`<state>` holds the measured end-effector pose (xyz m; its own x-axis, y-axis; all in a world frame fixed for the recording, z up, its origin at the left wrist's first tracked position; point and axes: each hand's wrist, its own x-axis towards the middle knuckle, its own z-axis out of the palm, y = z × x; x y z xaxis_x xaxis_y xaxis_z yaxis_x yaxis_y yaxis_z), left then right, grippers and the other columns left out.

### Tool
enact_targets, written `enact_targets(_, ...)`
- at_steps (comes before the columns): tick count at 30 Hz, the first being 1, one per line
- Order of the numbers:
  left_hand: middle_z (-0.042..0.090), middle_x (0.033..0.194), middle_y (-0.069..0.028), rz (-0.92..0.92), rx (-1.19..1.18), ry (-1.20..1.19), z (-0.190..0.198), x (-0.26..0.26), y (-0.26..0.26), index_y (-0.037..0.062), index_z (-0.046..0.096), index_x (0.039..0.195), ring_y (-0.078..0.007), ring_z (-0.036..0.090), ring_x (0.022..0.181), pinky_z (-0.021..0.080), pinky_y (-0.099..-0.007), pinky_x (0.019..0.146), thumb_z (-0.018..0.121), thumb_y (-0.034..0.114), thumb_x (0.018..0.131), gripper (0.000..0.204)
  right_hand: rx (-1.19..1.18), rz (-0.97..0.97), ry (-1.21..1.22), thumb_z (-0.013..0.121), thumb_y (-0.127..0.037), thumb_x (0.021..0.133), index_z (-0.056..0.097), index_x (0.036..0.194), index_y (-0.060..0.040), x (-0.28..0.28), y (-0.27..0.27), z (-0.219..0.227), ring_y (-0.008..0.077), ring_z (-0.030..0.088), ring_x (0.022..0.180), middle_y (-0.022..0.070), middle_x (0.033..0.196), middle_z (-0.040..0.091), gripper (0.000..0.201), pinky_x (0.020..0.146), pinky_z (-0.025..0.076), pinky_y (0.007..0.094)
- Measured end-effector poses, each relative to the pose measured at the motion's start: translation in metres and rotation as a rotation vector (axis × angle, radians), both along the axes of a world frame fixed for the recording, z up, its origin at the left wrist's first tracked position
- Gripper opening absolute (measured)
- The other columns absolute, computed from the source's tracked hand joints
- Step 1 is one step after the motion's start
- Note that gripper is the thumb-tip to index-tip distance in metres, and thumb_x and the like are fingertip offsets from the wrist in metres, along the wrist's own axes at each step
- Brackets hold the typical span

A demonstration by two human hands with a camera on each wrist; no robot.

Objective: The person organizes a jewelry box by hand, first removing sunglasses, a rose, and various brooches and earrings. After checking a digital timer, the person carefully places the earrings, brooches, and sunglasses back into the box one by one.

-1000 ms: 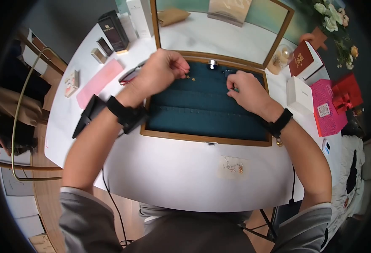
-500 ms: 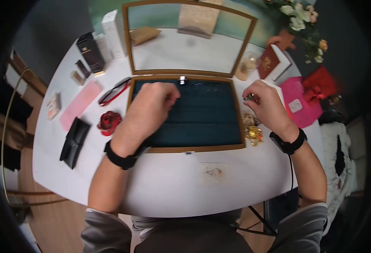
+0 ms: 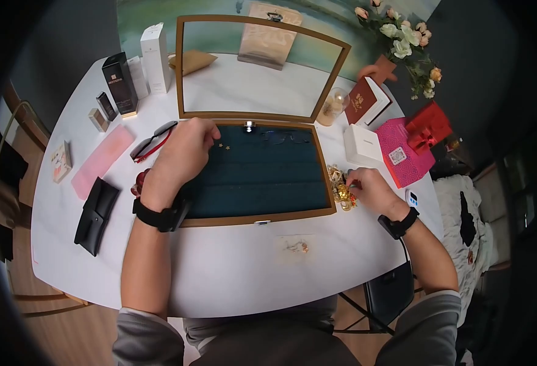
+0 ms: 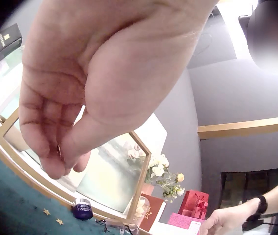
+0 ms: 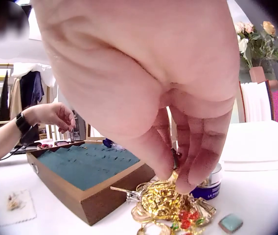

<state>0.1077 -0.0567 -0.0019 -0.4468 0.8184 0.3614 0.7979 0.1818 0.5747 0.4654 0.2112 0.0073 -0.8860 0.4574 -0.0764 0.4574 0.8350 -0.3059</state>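
My left hand point(image 3: 180, 152) is over the back left of the teal-lined wooden box point(image 3: 250, 221), fingertips and thumb together; a tiny glint shows between them in the left wrist view. Two gold stars point(image 4: 53, 217) lie on the lining beside a blue jar point(image 4: 82, 209). Right of the box, my right hand point(image 5: 153, 83) reaches down to a pile of gold jewellery point(image 5: 161, 200), its thumb and fingers pinching a small dark piece at the top. A square turquoise piece point(image 5: 231, 223) lies on the table beside the pile.
The clear lid point(image 3: 256, 114) stands raised at the back. Glasses point(image 3: 277, 137) lie in the box. A black case point(image 3: 96, 216) and sunglasses point(image 3: 152, 143) are to the left, a white box point(image 3: 362, 145) to the right. A small card with jewellery point(image 3: 296, 246) lies in front.
My right hand has moved from over the box to the jewellery pile at its right; the greenish piece it held is out of its fingers. My left hand stays near the box's back left.
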Motion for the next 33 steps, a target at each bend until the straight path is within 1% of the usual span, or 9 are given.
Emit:
enact_targets(2,0.077,0.091,-0.021,0.013,-0.045,-0.039,-0.001,-0.003,0.0,-0.0039,0.076,0.104,-0.0352,0.076,0.085,0.059,-0.0421,0.08,0.068,-0.012,0.089,0.019,0.053,0.019,0.006,0.075,0.004,0.087,0.075,0.099,0.003,-0.002,-0.002,0.006,0.0351,0.074,0.084,0.0215,0.09,0.075,0.012,0.08,0.058,0.042)
enact_targets(4,0.076,0.09,-0.0221,0.024,-0.053,-0.067,0.002,-0.002,-0.001,-0.0046,0.076,0.103,-0.0375,0.075,0.088,0.059,-0.0433,0.083,0.064,-0.015,0.086,0.023,-0.012,-0.182,-0.054,0.077,0.001,0.088,0.076,0.1,0.0022,-0.005,-0.006,0.016,0.0357,0.075,0.081,0.0217,0.09,0.076,0.012,0.078,0.058,0.0433)
enact_targets(9,0.076,0.091,-0.0231,0.035,-0.103,-0.163,-0.004,-0.004,0.002,-0.0049,0.077,0.103,-0.0396,0.075,0.094,0.059,-0.0446,0.086,0.061,-0.017,0.083,0.028,0.063,-0.126,-0.151,0.078,-0.003,0.089,0.077,0.102,-0.0004,-0.002,0.001,0.007,0.0388,0.075,0.084,0.0224,0.091,0.077,0.013,0.078,0.059,0.0465)
enact_targets(11,0.078,0.096,-0.0199,0.028,-0.15,-0.131,-0.008,-0.006,0.002,-0.0044,0.077,0.106,-0.0326,0.076,0.095,0.06,-0.0412,0.085,0.064,-0.016,0.082,0.029,0.103,-0.067,-0.145,0.077,-0.004,0.089,0.078,0.102,-0.001,-0.006,-0.002,0.002,0.04,0.075,0.086,0.0223,0.091,0.077,0.014,0.079,0.06,0.0477)
enact_targets(14,0.077,0.096,-0.019,0.041,-0.173,-0.138,-0.011,-0.011,0.002,-0.004,0.077,0.107,-0.0324,0.076,0.095,0.061,-0.0407,0.087,0.063,-0.016,0.083,0.03,0.292,-0.017,-0.18,0.076,-0.002,0.089,0.077,0.099,-0.0003,-0.022,-0.016,0.011,0.0421,0.075,0.088,0.0216,0.09,0.077,0.011,0.08,0.06,0.0501)
enact_targets(19,0.077,0.097,-0.0177,0.064,-0.156,-0.144,-0.018,-0.016,0.0,-0.0044,0.077,0.11,-0.0306,0.076,0.094,0.061,-0.0397,0.087,0.06,-0.017,0.084,0.034,0.252,0.206,0.155,0.075,-0.005,0.09,0.071,0.098,0.0001,-0.1,-0.048,0.021,0.044,0.072,0.094,0.0216,0.096,0.072,0.01,0.083,0.058,0.0531)
enact_targets(22,0.076,0.097,-0.0155,0.09,-0.18,-0.211,-0.013,-0.023,-0.004,-0.0051,0.077,0.111,-0.0265,0.076,0.09,0.061,-0.0378,0.084,0.057,-0.018,0.084,0.035,0.198,0.389,0.241,0.076,-0.002,0.091,0.073,0.109,-0.0012,-0.163,-0.069,0.007,0.0426,0.071,0.098,0.019,0.102,0.072,0.018,0.085,0.059,0.0501)
enact_targets(27,0.073,0.095,-0.0099,0.172,-0.203,-0.26,-0.002,-0.032,-0.014,-0.0051,0.077,0.111,-0.0182,0.073,0.085,0.061,-0.0332,0.08,0.054,-0.017,0.089,0.034,0.219,0.506,0.24,0.071,0.001,0.09,0.072,0.111,-0.0007,-0.246,-0.09,-0.024,0.0407,0.071,0.1,0.0189,0.105,0.07,0.021,0.087,0.059,0.0488)
enact_targets(33,0.07,0.092,-0.0045,0.014,-0.049,-0.548,-0.002,-0.046,-0.02,-0.0058,0.076,0.114,-0.0121,0.066,0.085,0.058,-0.0277,0.081,0.05,-0.015,0.098,0.032,0.267,0.59,0.002,0.069,0.003,0.087,0.071,0.097,0.0021,-0.274,-0.099,-0.039,0.0428,0.073,0.098,0.0209,0.102,0.071,0.011,0.086,0.061,0.0509)
